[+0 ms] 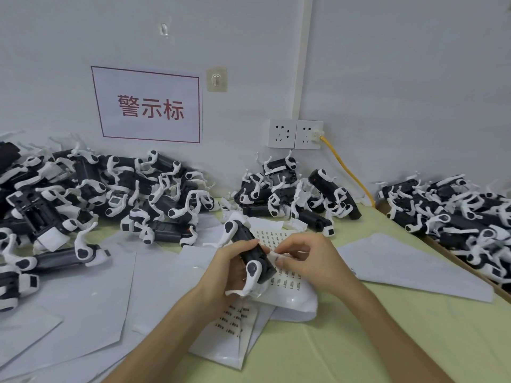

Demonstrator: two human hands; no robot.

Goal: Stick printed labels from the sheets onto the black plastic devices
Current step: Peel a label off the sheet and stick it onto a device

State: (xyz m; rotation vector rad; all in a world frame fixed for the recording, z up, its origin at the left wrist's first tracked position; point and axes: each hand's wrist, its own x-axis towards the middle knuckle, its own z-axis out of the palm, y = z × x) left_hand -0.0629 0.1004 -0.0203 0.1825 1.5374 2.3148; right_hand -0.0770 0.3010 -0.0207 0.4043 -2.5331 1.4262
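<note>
My left hand (227, 268) grips a black plastic device (252, 249) with white clips, held tilted above the table's middle. Beside it, my right hand (305, 259) pinches a small white label (272, 256) against the device's right side. Under both hands lies a label sheet (287, 281) with rows of small printed labels. A second printed sheet (235, 319) lies below it, partly covered by my left wrist.
Heaps of black-and-white devices lie at the left (91, 197), at the back middle (293, 194) and in a cardboard box at the right (453, 217). Blank backing sheets (83, 299) cover the green table (359, 341). A yellow cable (345, 167) runs down from the wall socket.
</note>
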